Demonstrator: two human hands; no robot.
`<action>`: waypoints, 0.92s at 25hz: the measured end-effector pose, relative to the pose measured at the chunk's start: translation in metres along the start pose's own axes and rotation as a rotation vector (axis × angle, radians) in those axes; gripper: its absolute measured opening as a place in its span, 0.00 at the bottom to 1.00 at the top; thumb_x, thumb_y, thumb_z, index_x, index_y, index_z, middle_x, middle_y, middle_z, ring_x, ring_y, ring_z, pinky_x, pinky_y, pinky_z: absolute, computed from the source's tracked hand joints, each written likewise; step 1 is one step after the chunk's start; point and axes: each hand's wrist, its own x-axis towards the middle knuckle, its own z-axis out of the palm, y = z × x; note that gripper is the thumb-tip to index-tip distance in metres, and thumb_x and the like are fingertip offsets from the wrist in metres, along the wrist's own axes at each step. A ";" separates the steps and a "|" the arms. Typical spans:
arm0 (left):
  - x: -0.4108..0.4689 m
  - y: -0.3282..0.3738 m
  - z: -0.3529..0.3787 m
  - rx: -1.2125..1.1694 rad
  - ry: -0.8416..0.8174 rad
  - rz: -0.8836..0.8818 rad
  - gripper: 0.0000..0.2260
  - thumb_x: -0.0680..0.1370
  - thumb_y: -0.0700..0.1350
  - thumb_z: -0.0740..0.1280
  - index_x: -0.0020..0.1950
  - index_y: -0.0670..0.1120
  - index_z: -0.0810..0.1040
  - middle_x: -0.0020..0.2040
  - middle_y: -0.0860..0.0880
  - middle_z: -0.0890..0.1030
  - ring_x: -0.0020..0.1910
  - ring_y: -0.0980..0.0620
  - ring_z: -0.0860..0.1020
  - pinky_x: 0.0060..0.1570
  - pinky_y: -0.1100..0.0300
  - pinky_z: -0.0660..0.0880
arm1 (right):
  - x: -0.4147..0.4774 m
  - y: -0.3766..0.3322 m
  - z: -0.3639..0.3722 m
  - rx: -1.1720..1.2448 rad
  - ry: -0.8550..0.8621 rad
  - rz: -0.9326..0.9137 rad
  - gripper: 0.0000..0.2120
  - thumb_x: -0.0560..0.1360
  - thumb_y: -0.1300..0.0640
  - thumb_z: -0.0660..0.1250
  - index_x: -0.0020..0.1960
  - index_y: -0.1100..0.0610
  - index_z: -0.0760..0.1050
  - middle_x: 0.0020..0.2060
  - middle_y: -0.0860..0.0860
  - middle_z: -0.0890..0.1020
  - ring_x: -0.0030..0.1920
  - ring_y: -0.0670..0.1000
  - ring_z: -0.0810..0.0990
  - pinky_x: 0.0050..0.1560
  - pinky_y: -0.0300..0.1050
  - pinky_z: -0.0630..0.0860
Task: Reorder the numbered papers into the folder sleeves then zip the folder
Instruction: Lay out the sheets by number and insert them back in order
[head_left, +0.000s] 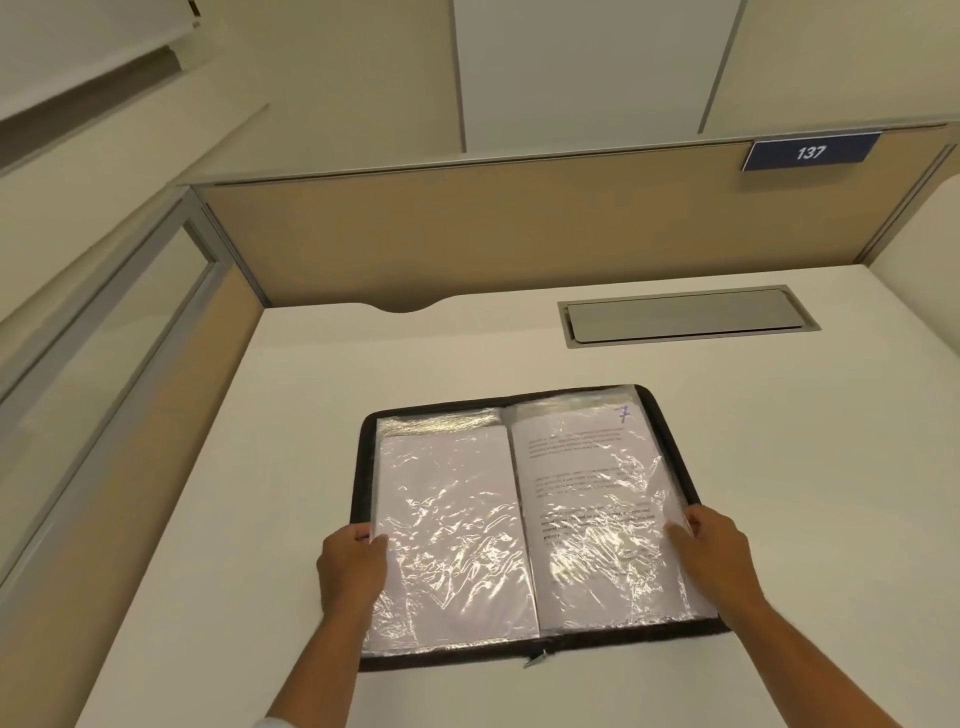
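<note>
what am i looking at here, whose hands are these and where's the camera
There is no machine: a person wears one camera on the head, looking down at their own hands. On the white desk lies an open black zip folder. The left hand holds the edge of its left clear plastic sleeve, which shows a blank white sheet; the right hand holds the edge of the right sleeve, over a printed paper marked 7. Its metal zip pull lies nearest you.

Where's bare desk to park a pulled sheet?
Bare desk left of the open folder up to the side partition; more right of it and behind it, short of the cable hatch. Crowded: the folder's sides, where left hand and right hand grip the sleeves.
</note>
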 end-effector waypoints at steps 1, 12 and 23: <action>-0.001 -0.001 0.001 0.017 0.009 0.001 0.03 0.78 0.41 0.72 0.47 0.42 0.84 0.41 0.45 0.85 0.41 0.44 0.82 0.41 0.55 0.77 | 0.002 0.008 0.002 -0.041 -0.008 0.021 0.14 0.79 0.60 0.68 0.37 0.57 0.68 0.31 0.50 0.74 0.32 0.51 0.72 0.35 0.48 0.67; -0.029 0.035 -0.012 -0.227 -0.155 0.019 0.03 0.80 0.44 0.72 0.49 0.45 0.85 0.47 0.42 0.86 0.48 0.39 0.84 0.54 0.42 0.83 | -0.023 -0.037 0.025 0.068 -0.112 -0.346 0.10 0.79 0.56 0.72 0.60 0.53 0.80 0.51 0.46 0.81 0.50 0.44 0.80 0.50 0.37 0.74; -0.075 0.076 0.006 -0.386 -0.341 0.021 0.09 0.73 0.46 0.81 0.46 0.42 0.86 0.43 0.44 0.87 0.41 0.46 0.84 0.35 0.56 0.79 | -0.086 -0.157 0.093 0.264 -0.652 -0.318 0.35 0.74 0.32 0.71 0.76 0.42 0.64 0.68 0.46 0.76 0.61 0.48 0.79 0.51 0.48 0.85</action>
